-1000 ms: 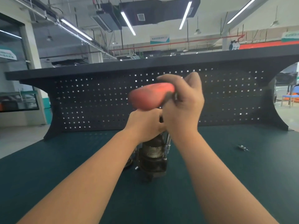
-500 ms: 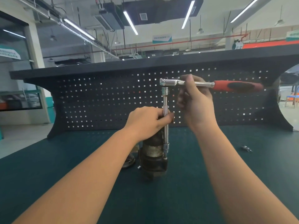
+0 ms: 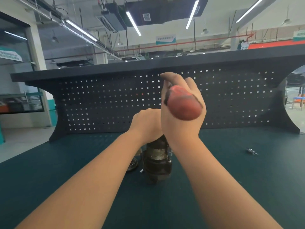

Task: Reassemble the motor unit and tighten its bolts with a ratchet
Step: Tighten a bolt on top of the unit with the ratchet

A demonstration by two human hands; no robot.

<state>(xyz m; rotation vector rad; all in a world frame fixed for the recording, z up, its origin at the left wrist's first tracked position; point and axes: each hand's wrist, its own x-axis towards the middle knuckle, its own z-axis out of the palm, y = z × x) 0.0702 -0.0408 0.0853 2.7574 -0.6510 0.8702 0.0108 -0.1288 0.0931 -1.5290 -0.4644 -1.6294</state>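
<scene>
Your right hand [image 3: 179, 119] fingers wrap the ratchet [image 3: 183, 104], handle end-on toward you | left hand [image 3: 146, 124] grips the upright motor unit [image 3: 157, 160] directly below | ratchet's drive end hidden.

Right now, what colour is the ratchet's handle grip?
Red with black patches, blurred by motion; the ratchet handle shows in the head view, gripped by the right hand.

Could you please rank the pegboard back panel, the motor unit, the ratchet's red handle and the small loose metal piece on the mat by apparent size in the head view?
1. pegboard back panel
2. motor unit, part hidden by the hands
3. red handle, blurred and nearer the camera, so its order against the motor is unsure
4. loose metal piece
</scene>
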